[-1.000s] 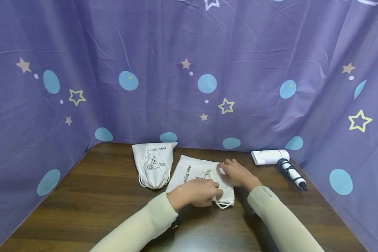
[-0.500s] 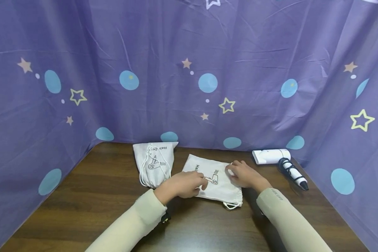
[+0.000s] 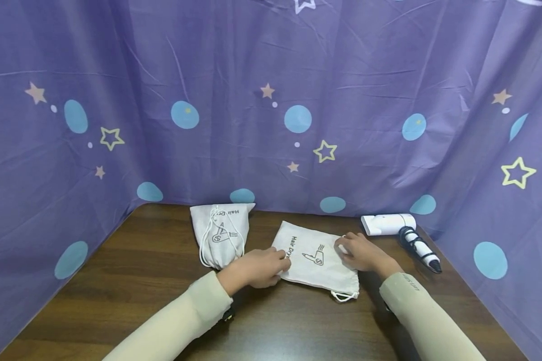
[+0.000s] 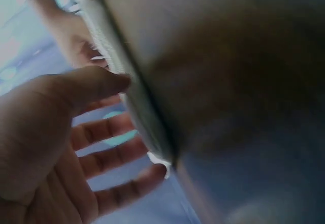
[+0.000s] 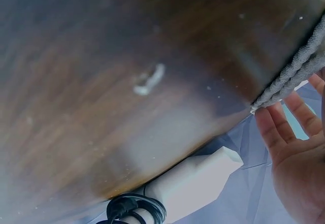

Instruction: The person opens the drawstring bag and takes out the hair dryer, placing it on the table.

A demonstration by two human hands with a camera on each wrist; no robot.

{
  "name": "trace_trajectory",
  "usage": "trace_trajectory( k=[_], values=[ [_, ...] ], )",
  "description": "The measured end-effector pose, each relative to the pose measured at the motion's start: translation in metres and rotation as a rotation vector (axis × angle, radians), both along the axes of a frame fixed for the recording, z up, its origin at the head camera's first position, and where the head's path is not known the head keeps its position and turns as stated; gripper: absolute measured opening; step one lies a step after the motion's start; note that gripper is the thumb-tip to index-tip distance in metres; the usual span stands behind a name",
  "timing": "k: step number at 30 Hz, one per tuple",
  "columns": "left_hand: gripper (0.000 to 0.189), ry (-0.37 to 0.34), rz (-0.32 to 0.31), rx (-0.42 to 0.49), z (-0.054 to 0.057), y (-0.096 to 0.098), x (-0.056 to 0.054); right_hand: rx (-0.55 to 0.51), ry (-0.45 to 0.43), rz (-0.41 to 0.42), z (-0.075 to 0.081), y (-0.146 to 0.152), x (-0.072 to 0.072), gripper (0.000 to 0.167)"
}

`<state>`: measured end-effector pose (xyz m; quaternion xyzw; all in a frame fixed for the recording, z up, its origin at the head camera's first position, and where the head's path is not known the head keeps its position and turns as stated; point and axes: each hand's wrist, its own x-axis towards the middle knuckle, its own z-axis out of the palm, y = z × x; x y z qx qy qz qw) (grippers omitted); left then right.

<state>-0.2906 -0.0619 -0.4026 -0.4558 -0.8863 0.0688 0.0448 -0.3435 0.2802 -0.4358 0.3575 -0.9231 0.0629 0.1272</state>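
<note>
A flat white drawstring bag [image 3: 320, 273] printed "Hair Dryer" lies on the wooden table, its cord end towards the right. My left hand [image 3: 259, 268] is at the bag's left edge; in the left wrist view its fingers are loosely extended along the edge, thumb over it. At the upper right corner my right hand [image 3: 363, 253] pinches the bag cloth. The gathered edge [image 5: 297, 74] meets that hand's fingertips in the right wrist view, where the thumb is out of frame.
A second, fuller drawstring bag [image 3: 221, 238] stands at the back left, close to the left hand. A white hair dryer [image 3: 388, 224], folded with a black cord [image 3: 411, 239] wound on its handle, lies at the back right. A purple curtain [image 3: 253, 100] encloses the table.
The bag has slid to the right along with my right hand. My left hand has moved left, from over the bag's printed face to its left edge.
</note>
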Motion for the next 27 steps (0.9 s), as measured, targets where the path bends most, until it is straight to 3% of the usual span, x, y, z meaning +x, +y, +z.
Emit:
trace_trajectory(
  k=[4,8,19,27],
  values=[
    [0.020,0.010,-0.029,-0.044,-0.005,0.002,-0.001,0.004,0.002,-0.006,0.001,0.000,0.001,0.022],
    [0.013,-0.015,-0.037,-0.029,-0.007,0.004,-0.002,0.007,-0.006,-0.006,0.002,0.000,0.001,0.023],
    [0.013,-0.088,0.040,-0.063,-0.001,0.025,-0.005,0.009,-0.014,-0.036,0.003,0.010,0.003,0.022],
    [0.012,-0.139,0.051,-0.070,-0.003,0.041,-0.017,0.025,-0.054,-0.065,0.005,0.022,0.007,0.022]
  ],
)
